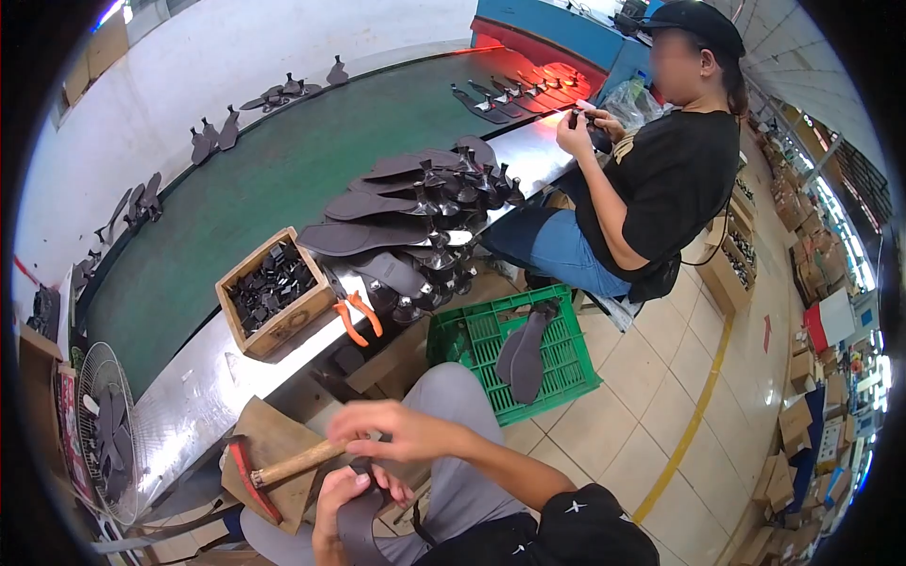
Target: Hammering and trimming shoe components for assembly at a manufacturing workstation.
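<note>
So my left hand [342, 489] is clamped on a dark sole [357, 528], which sits right in my grip. My guess: it's light, stiffish with a little give, not fragile, maybe a bit slick, so I'd hold it by the edges near the narrow end. My right hand [401, 432] is just above that, fingers curled by the end of a hammer [300, 464] handle; can't tell if they're closed on it. The hammer's head is left of both hands, over a brown board [274, 420]. Beyond my right hand, off to its right: green crate [587, 382]. Straight past it on the bench [189, 406]: orange-handled pliers [351, 321], then heeled soles [363, 236]. Farthest, a co-worker [684, 174].
</note>
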### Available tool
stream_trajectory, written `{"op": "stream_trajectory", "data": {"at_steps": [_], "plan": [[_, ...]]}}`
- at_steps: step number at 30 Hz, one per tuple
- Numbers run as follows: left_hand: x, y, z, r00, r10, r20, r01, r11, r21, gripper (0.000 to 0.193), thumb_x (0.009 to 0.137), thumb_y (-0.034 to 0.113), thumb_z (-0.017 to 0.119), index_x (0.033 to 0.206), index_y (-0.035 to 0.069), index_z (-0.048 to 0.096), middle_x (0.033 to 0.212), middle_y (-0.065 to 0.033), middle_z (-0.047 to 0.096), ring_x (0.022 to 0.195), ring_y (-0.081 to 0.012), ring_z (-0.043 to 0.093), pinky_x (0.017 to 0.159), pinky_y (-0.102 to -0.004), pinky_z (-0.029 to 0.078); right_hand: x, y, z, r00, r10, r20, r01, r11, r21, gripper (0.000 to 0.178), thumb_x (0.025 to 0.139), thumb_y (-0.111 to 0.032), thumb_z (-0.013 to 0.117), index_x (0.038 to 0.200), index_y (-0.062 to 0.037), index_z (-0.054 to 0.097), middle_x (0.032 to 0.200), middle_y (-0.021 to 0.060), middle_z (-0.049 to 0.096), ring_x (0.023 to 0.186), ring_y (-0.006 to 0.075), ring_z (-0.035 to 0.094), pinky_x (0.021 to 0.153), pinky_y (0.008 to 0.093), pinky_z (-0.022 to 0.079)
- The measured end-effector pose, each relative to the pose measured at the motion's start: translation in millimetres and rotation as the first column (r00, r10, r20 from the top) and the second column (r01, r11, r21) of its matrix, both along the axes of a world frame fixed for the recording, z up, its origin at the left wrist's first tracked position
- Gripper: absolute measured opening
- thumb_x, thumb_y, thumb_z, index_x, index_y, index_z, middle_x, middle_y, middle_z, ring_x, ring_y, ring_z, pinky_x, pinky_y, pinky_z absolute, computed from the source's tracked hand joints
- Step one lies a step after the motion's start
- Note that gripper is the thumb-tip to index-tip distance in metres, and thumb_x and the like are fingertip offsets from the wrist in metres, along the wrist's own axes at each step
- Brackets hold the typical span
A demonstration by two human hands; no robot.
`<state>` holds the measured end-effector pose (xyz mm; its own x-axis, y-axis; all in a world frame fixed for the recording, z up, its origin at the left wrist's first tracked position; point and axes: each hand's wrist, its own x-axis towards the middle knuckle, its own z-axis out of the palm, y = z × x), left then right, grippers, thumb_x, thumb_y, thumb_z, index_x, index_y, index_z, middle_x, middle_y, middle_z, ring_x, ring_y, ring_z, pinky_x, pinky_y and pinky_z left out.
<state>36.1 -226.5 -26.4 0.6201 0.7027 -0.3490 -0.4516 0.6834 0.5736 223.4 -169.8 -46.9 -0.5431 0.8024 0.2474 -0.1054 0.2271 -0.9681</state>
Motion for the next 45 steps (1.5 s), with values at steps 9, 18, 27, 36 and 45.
{"op": "stream_trajectory", "data": {"at_steps": [9, 18, 27, 36, 45], "plan": [[-4.8, -15.7, -2.1, 0.923, -0.294, 0.249, 0.288, 0.956, 0.059, 0.028, 0.088, 0.012, 0.053, 0.094, -0.013, 0.062, 0.09, -0.0274, 0.066, 0.096, -0.0431, 0.063, 0.094, -0.051, 0.047, 26.3, -38.5, 23.4, 0.973, 0.22, -0.067, -0.218, 0.975, 0.042, 0.02, 0.09, -0.015, 0.069, 0.104, -0.0004, 0.066, 0.1, 0.0119, 0.061, 0.089, 0.0258, 0.06, 0.077, 0.0346, 0.049], [0.9, -25.9, 52.0, 0.838, -0.542, 0.056, 0.535, 0.838, 0.105, 0.027, 0.096, 0.019, 0.059, 0.096, -0.006, 0.07, 0.092, -0.0111, 0.072, 0.091, -0.015, 0.066, 0.087, -0.0271, 0.047, 36.3, -47.7, 67.2, 0.975, 0.22, 0.033, -0.212, 0.872, 0.441, 0.03, 0.076, -0.017, 0.082, 0.09, 0.0057, 0.069, 0.085, 0.0146, 0.063, 0.065, 0.0262, 0.059, 0.055, 0.0325, 0.047], [-14.5, -56.2, 68.2, 0.918, -0.391, 0.071, 0.376, 0.912, 0.163, 0.026, 0.099, 0.018, 0.057, 0.104, -0.006, 0.068, 0.093, -0.0092, 0.071, 0.091, -0.0133, 0.065, 0.086, -0.0254, 0.048, 17.9, -62.0, 64.0, 0.973, 0.231, -0.03, -0.201, 0.896, 0.395, 0.037, 0.079, -0.029, 0.082, 0.089, 0.0044, 0.071, 0.083, 0.0115, 0.064, 0.066, 0.0215, 0.06, 0.055, 0.0298, 0.046], [-32.1, -68.0, 71.6, 0.908, -0.413, 0.071, 0.392, 0.896, 0.208, 0.028, 0.099, 0.021, 0.058, 0.102, -0.006, 0.068, 0.091, -0.0062, 0.071, 0.088, -0.0093, 0.064, 0.082, -0.0228, 0.047, -5.6, -74.5, 61.2, 0.949, 0.291, -0.122, -0.259, 0.939, 0.228, 0.047, 0.079, -0.04, 0.081, 0.083, 0.0046, 0.067, 0.079, 0.012, 0.064, 0.064, 0.0219, 0.061, 0.055, 0.0295, 0.047], [-68.1, -71.0, 65.9, 0.998, -0.069, -0.005, 0.066, 0.914, 0.4, 0.03, 0.098, 0.026, 0.059, 0.098, -0.003, 0.067, 0.085, -0.0007, 0.066, 0.082, -0.0044, 0.055, 0.076, -0.0225, 0.044, -23.1, -63.8, 51.9, 0.99, 0.127, -0.069, -0.101, 0.951, 0.293, 0.056, 0.084, -0.046, 0.075, 0.106, 0.0058, 0.067, 0.089, 0.019, 0.068, 0.067, 0.0219, 0.065, 0.058, 0.0288, 0.051]]}}
